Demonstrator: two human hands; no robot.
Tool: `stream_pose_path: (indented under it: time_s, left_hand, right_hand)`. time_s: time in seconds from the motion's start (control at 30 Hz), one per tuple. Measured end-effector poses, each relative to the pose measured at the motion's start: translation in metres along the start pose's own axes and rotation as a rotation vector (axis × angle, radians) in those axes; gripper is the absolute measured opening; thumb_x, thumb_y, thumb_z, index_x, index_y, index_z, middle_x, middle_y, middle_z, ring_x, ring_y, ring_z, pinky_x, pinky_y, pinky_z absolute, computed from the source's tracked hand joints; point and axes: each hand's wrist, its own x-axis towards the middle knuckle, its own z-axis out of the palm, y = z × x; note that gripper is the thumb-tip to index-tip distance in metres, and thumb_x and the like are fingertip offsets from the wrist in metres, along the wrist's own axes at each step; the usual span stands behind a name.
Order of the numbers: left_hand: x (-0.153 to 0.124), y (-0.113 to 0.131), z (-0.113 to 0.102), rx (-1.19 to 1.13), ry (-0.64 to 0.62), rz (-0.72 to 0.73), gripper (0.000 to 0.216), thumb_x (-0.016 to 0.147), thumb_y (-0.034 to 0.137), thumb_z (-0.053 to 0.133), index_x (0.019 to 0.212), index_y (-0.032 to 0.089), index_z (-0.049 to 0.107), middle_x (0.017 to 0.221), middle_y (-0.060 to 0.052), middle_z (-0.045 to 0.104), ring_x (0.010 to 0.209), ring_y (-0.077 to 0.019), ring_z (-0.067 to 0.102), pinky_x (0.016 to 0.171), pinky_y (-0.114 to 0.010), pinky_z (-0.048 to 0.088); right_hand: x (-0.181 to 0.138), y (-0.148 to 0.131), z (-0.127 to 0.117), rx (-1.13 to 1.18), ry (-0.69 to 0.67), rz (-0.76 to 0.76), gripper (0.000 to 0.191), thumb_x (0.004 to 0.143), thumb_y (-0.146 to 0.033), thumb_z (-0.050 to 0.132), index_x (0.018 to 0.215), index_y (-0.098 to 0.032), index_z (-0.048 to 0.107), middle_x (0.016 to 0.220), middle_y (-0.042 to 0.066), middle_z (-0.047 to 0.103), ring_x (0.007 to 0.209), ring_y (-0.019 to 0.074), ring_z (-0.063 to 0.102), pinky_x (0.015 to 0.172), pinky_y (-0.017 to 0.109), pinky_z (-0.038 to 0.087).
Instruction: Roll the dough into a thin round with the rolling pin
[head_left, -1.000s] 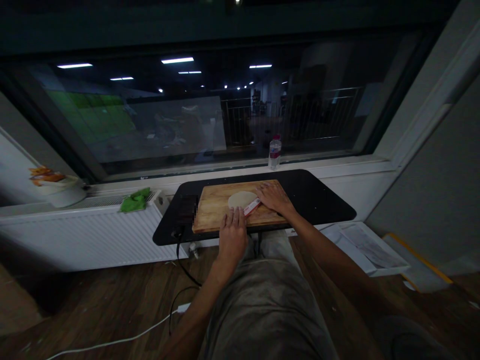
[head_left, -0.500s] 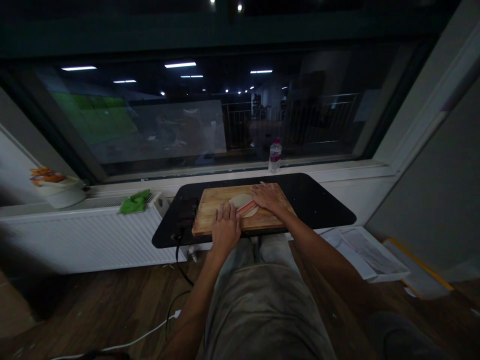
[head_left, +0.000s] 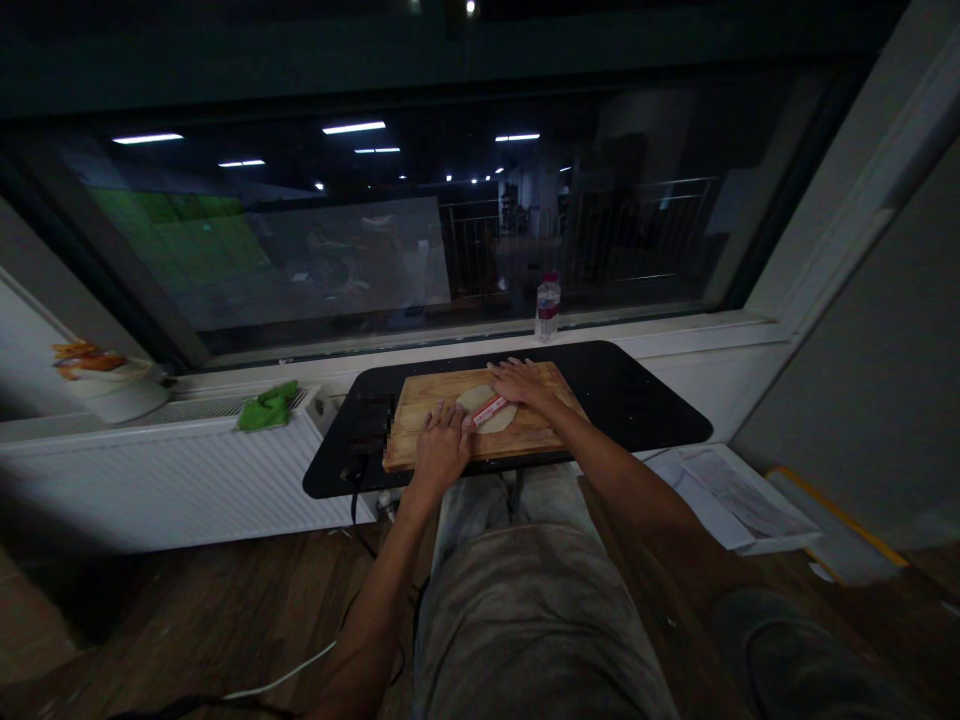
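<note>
A flat round sheet of dough (head_left: 496, 422) lies on a wooden cutting board (head_left: 412, 400). Across it, at a slant, rests a thin rolling pin (head_left: 490, 411) with a red and white printed surface. My left hand (head_left: 444, 440) lies over the pin's near left end, fingers stretched forward. On the far right end sits my right hand (head_left: 519, 383), palm down with its fingers extended. Both palms cover the pin's ends, so only its middle shows.
The board stands on a black table (head_left: 645, 405) below a window. A water bottle (head_left: 548, 308) is on the sill. To the left are a radiator (head_left: 187, 490), a green cloth (head_left: 268, 406) and a white container (head_left: 124, 392). A white box (head_left: 750, 500) lies low right.
The rolling pin has turned, now showing printed lettering where stripes showed before. Both hands have shifted slightly leftward with it, the right one also a little farther away.
</note>
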Motion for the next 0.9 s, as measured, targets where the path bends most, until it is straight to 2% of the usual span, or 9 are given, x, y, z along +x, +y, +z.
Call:
stream_pose_path:
  time_s: [0.1,0.27,0.47,0.63,0.8,0.9]
  left_hand:
    - [-0.010,0.008,0.000,-0.037,0.019,0.031,0.050,0.120,0.032,0.034,0.153,0.014,0.067,0.161,-0.016,0.070,0.164,-0.0339,0.052,0.134,-0.056,0.046]
    - [-0.024,0.020,0.000,-0.139,0.029,0.091,0.053,0.118,0.029,0.035,0.164,0.016,0.059,0.162,-0.016,0.068,0.161,-0.0304,0.057,0.135,-0.056,0.047]
    - [-0.042,0.044,-0.004,-0.165,0.006,0.175,0.057,0.115,0.021,0.037,0.171,0.014,0.048,0.170,-0.019,0.060,0.164,-0.0283,0.053,0.137,-0.052,0.046]
    - [-0.052,0.065,-0.002,-0.090,0.027,0.178,0.069,0.111,0.018,0.044,0.178,0.012,0.035,0.174,-0.023,0.054,0.168,-0.0346,0.047,0.138,-0.062,0.041]
    - [-0.052,0.065,-0.002,-0.087,0.070,0.138,0.062,0.115,0.027,0.043,0.176,0.017,0.043,0.171,-0.019,0.059,0.164,-0.0351,0.051,0.137,-0.064,0.041]
    - [-0.052,0.061,-0.003,-0.062,0.089,0.101,0.057,0.116,0.029,0.044,0.172,0.020,0.050,0.170,-0.016,0.061,0.166,-0.0354,0.048,0.138,-0.064,0.040]
  right_hand:
    - [-0.008,0.005,0.001,0.025,0.009,-0.036,0.065,0.114,-0.039,0.037,0.177,-0.027,0.047,0.181,0.007,0.048,0.167,0.0325,0.044,0.140,0.061,0.024]
    - [-0.020,0.016,0.004,0.015,0.078,-0.115,0.063,0.113,-0.031,0.036,0.173,-0.020,0.054,0.177,0.010,0.053,0.163,0.0303,0.051,0.138,0.048,0.032]
    - [-0.026,0.023,0.007,-0.046,0.081,-0.164,0.061,0.114,-0.025,0.036,0.171,-0.017,0.056,0.178,0.010,0.052,0.171,0.0307,0.039,0.143,0.053,0.022]
    - [-0.025,0.024,0.009,-0.038,0.083,-0.174,0.061,0.115,-0.026,0.035,0.171,-0.021,0.057,0.178,0.007,0.051,0.173,0.0285,0.034,0.143,0.051,0.021]
    - [-0.026,0.021,0.009,-0.056,0.088,-0.162,0.062,0.114,-0.026,0.034,0.171,-0.019,0.057,0.178,0.009,0.051,0.173,0.0313,0.033,0.144,0.057,0.017]
    - [-0.024,0.015,0.008,-0.064,0.092,-0.148,0.061,0.114,-0.026,0.034,0.170,-0.019,0.058,0.177,0.011,0.053,0.172,0.0332,0.036,0.143,0.062,0.016]
